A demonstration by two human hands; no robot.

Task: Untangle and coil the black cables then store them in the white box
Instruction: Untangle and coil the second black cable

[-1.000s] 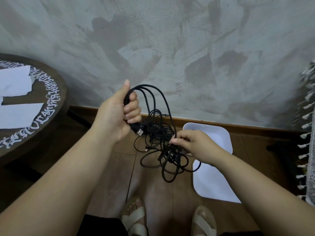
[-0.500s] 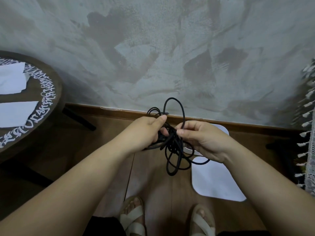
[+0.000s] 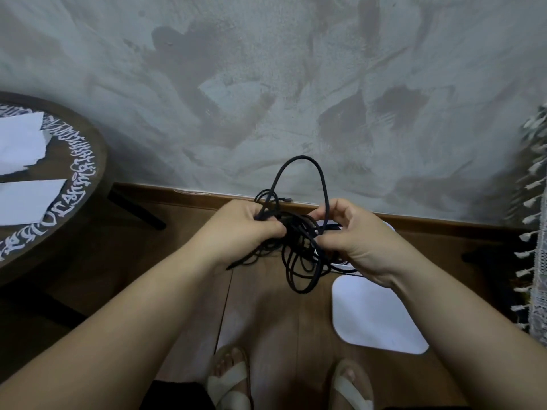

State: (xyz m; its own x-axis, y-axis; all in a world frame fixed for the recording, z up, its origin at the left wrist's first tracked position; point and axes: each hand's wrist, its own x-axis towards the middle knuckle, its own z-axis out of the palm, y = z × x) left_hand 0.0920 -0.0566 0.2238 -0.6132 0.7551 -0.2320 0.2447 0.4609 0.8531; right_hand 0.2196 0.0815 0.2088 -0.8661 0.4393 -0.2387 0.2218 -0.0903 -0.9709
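Head view: the left hand has dropped from its raised hold to meet the right hand, both hands gripping the black cables bunched above the far left corner of the white box; still tangled, so coiling looks some way off

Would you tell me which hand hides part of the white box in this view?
The right hand: it overlaps the white box's far end, while the left hand holds the black cables over bare floor.
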